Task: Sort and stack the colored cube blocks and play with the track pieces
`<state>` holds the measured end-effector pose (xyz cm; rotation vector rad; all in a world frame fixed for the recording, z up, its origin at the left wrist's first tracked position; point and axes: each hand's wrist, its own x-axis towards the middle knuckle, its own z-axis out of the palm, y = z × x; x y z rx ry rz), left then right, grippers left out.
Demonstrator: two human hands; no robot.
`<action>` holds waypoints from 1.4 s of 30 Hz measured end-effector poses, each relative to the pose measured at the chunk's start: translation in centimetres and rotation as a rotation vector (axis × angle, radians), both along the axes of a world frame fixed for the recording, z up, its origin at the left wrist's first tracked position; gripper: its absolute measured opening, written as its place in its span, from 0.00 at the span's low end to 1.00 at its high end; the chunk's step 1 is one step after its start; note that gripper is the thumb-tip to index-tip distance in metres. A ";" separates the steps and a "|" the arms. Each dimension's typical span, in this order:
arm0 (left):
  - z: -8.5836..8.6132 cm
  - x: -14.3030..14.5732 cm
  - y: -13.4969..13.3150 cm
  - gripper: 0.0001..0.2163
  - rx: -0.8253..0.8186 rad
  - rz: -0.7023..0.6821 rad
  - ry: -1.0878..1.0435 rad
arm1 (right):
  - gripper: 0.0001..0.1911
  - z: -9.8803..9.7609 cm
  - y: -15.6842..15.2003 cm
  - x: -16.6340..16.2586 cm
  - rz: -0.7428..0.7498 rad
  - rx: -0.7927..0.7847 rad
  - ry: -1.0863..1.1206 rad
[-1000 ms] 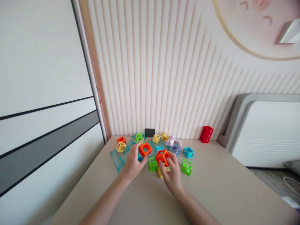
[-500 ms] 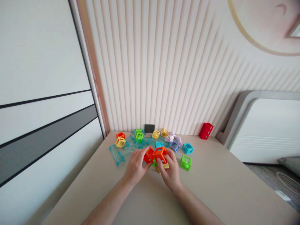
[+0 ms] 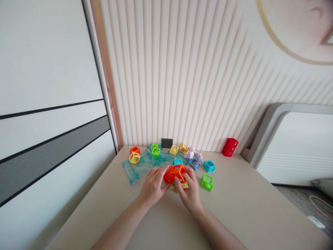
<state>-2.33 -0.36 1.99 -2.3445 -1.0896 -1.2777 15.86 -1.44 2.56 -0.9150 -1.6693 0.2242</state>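
Two orange hollow cubes sit pressed side by side just above the beige table. My left hand grips the left orange cube with closed fingers. My right hand pinches the right orange cube, thumb on its front face. Under my right fingers a yellow piece peeks out. A green cube lies just right of my right hand.
Clear teal track pieces and several coloured cubes, such as a yellow one and a blue one, lie behind my hands. A red cube stack and a dark block stand by the ribbed wall. A white bed frame stands right.
My left hand carried its orange cube rightward until it met the orange cube in my right hand. Both hands have drawn close together.
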 end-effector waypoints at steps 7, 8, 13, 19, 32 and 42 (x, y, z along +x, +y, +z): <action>-0.1 0.0 -0.1 0.30 -0.020 -0.052 -0.039 | 0.05 0.1 -0.2 -0.2 0.013 0.001 0.000; -0.1 -0.1 0.0 0.30 -0.025 -0.058 -0.046 | 0.05 0.1 -0.2 -0.2 0.016 -0.003 0.006; -0.6 -0.2 0.2 0.30 -0.072 -0.096 -0.075 | 0.06 0.2 -0.1 -0.2 0.032 -0.026 0.050; -1.2 -0.1 0.3 0.25 -0.189 -0.137 -0.213 | 0.10 0.3 -0.3 -0.2 0.036 -0.015 0.095; -0.7 -0.2 0.0 0.23 -0.324 -0.167 -0.327 | 0.12 0.8 0.1 1.0 0.137 0.022 0.026; -1.3 -0.3 0.0 0.28 -0.298 -0.202 -0.331 | 0.15 0.4 0.4 1.1 0.243 -0.059 -0.042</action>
